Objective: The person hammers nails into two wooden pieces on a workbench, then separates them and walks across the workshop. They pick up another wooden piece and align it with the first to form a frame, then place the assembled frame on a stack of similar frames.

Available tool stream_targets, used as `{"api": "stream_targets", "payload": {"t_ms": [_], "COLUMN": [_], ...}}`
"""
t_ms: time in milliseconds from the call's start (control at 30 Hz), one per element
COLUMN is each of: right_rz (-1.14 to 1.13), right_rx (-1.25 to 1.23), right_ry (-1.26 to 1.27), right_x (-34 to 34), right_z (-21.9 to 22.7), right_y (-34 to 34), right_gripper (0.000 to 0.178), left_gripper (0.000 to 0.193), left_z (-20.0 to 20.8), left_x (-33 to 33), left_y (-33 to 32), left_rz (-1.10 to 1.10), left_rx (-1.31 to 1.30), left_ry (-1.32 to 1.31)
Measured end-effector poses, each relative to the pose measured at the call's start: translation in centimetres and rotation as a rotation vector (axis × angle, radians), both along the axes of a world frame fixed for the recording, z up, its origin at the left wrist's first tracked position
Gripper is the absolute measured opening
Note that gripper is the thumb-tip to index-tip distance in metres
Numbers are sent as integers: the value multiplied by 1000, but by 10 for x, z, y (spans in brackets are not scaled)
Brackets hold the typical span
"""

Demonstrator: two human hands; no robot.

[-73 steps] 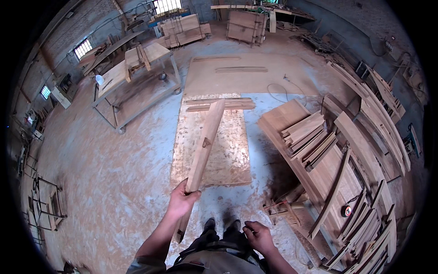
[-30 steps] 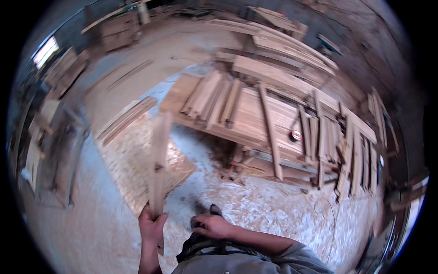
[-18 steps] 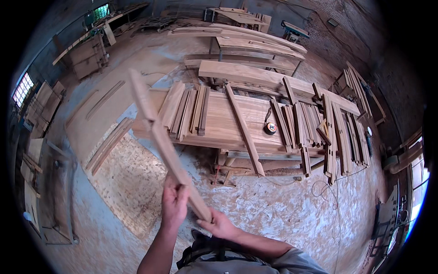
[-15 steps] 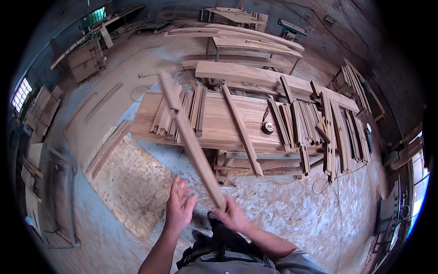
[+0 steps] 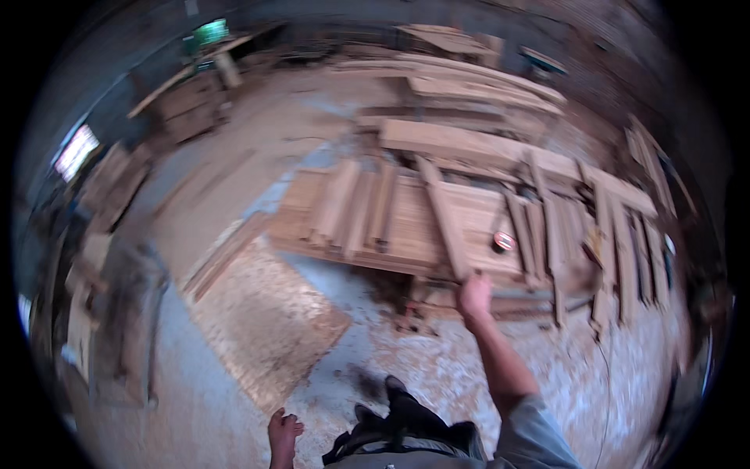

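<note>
My right hand (image 5: 475,297) reaches forward to the front edge of the workbench, its fingers closed on the near end of a long wooden strip (image 5: 442,213). The strip lies across the wide wooden panel (image 5: 406,234) on the bench. Blur hides whether a second strip lies against it. Low at the left, my left hand (image 5: 283,430) is open, with loosely bent fingers and nothing in it. A round tape measure (image 5: 502,241) rests on the panel to the right of the strip.
Several strips (image 5: 344,205) lie on the panel's left part, and more strips (image 5: 617,250) on the right. Behind runs a thick plank (image 5: 469,144). A sheet of board (image 5: 266,313) lies on the floor at the left. A cable (image 5: 606,383) trails at the right.
My right hand has swung the strip from in front of me onto the bench, moving forward and right. My left hand has dropped back toward my body. The view has turned left.
</note>
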State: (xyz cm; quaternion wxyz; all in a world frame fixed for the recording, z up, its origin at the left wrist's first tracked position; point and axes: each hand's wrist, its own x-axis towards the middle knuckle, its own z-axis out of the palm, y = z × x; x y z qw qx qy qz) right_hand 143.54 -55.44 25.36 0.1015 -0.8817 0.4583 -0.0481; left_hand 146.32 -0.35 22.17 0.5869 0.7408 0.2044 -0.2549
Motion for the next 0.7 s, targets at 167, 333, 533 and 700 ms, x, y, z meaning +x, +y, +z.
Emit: {"api": "stream_targets", "payload": {"t_ms": [167, 333, 533, 700], "right_rz": [-73, -65, -93, -74], "right_rx": [66, 150, 247, 231], "right_ry": [-198, -44, 9, -57], "right_x": [-4, -3, -3, -17], "right_z": [-16, -4, -5, -23], "right_y": [-8, -9, -23, -27], "right_gripper": [32, 63, 72, 66], "left_gripper": [56, 58, 56, 60], "left_z": [-4, -1, -19, -59], "left_x": [-19, -35, -45, -37], "left_y": [8, 2, 5, 26], "left_rz": [34, 16, -49, -296], "left_rx": [-5, 33, 38, 193], "left_ry": [-26, 13, 27, 27]}}
